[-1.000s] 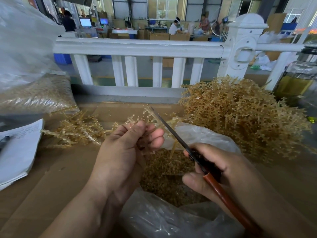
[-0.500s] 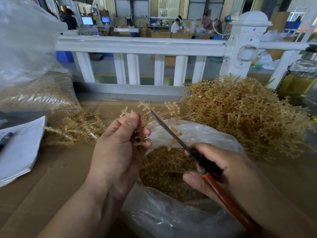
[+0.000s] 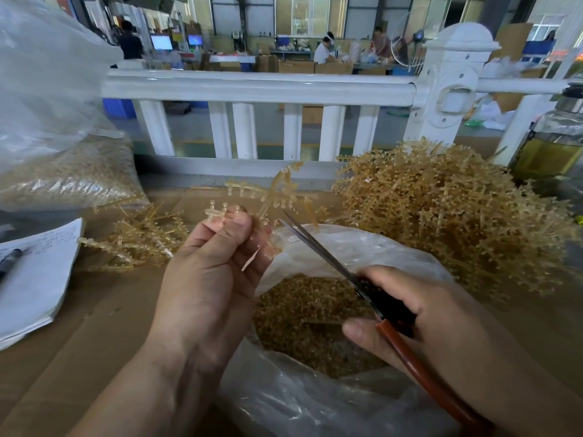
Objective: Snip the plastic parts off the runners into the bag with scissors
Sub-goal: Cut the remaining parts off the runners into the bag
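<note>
- A factory floor lies beyond a white railing [image 3: 252, 86]. The work goes on at a table covered in brown cardboard [image 3: 94, 326].
- The left hand [image 3: 208, 279] pinches a runner [image 3: 271, 190] between thumb and curled fingers. It holds the runner above the far rim of the clear bag [image 3: 315, 405], with the studded branches fanning upward.
- The right hand [image 3: 426, 313] is wrapped round the handles of the scissors [image 3: 318, 247]. The blades look nearly together, and their tip sits just beside the runner's lower branches, over the bag's mouth.
- The bag stands open between the forearms. A deep layer of snipped parts [image 3: 303, 316] covers its bottom, so a good deal of cutting looks done.
- The held runner carries small parts on several branches, so I judge it only partly trimmed.
- To the right lies a large heap of runners [image 3: 441, 216], thick with parts. It looks like the bulk of what is left, so the job reads as well under way but far from finished.
- To the left a smaller heap [image 3: 142, 241] lies on the cardboard. These look sparser, but I cannot tell whether they are stripped.
- A second, bigger sack [image 3: 63, 178] at far left seems to hold more loose parts.
</note>
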